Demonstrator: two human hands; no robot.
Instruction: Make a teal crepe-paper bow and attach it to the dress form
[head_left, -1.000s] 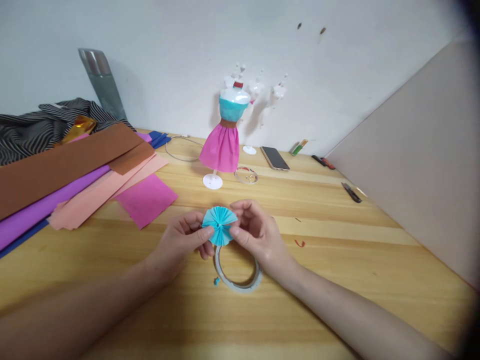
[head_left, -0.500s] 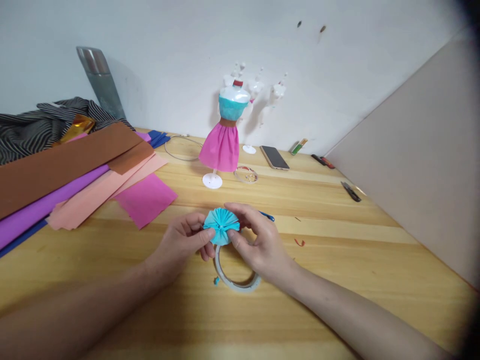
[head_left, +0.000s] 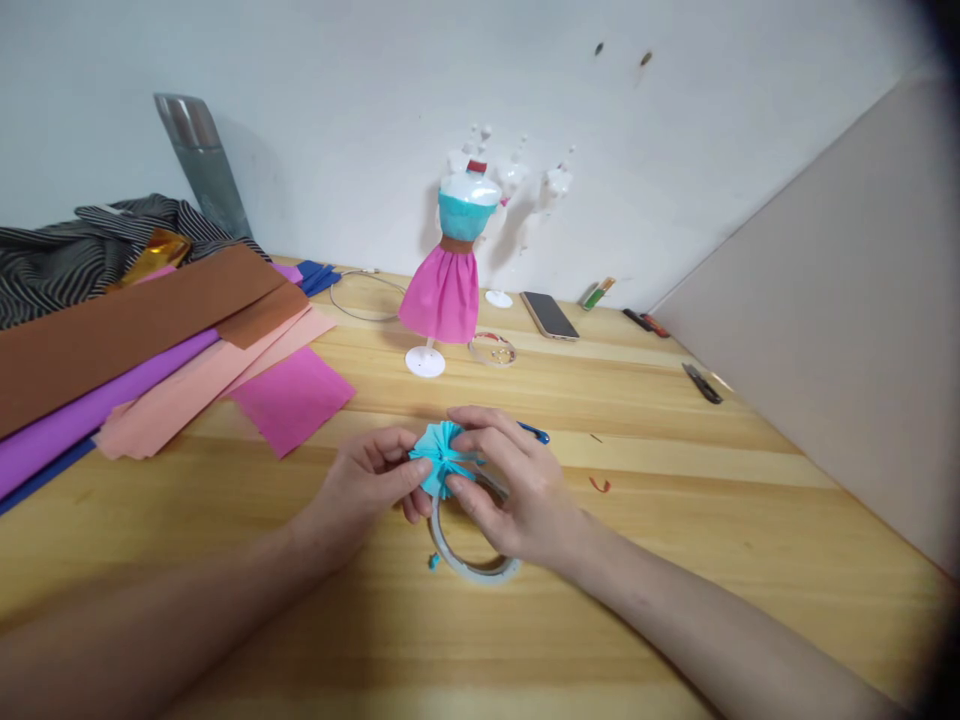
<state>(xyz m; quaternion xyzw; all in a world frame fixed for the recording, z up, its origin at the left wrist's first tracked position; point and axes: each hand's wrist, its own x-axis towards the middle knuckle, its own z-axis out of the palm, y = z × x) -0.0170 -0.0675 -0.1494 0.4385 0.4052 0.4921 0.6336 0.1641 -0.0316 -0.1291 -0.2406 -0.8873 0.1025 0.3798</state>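
Observation:
Both hands hold a small pleated light-blue paper rosette (head_left: 437, 458) just above the wooden table (head_left: 675, 520). My left hand (head_left: 371, 487) pinches its left edge between thumb and fingers. My right hand (head_left: 506, 485) covers its right side, fingers curled over the pleats. Directly beneath the hands lies a ring of white double-sided tape (head_left: 469, 548). A tiny blue paper scrap (head_left: 433, 562) sits beside the ring.
A small mannequin (head_left: 448, 270) in a pink skirt and blue top stands behind the hands. Sheets of brown, purple, peach and pink paper (head_left: 150, 340) lie at left. A phone (head_left: 551, 316), clear tape roll (head_left: 492, 350), snips (head_left: 703, 384) and a blue pen tip (head_left: 534, 432) lie further back.
My right hand has slid left and down over the rosette, covering more of its right half. The left hand has kept its pinch and barely moved.

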